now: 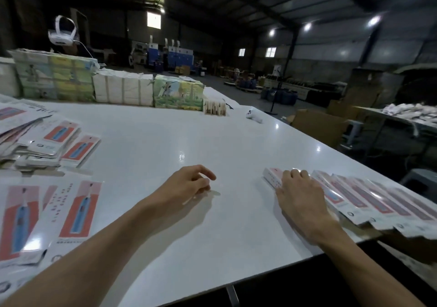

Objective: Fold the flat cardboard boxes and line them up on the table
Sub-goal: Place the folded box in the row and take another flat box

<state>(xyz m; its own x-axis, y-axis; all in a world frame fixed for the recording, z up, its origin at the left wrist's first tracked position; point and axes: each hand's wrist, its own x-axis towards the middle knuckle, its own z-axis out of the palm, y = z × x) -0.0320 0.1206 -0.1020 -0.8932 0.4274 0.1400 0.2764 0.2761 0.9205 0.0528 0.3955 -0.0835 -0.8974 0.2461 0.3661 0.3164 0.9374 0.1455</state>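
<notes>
On the left I am seeing flat cardboard boxes [73,212] lying spread on the white table [153,141], near its left edge. My left hand [189,183] is hovering over the bare middle of the table, fingers loosely curled and holding nothing. My right hand [298,195] is resting palm down, fingers nearly straight, on the folded box [272,176] at the left end of the row of folded boxes [378,202] lining the right edge.

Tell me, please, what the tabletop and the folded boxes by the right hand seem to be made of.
Tabletop: probably white laminate or coated board, glossy; ceiling lights mirror in it.
Folded boxes: thin printed cardboard, seemingly slightly glossy, with light glare across their faces.
</notes>
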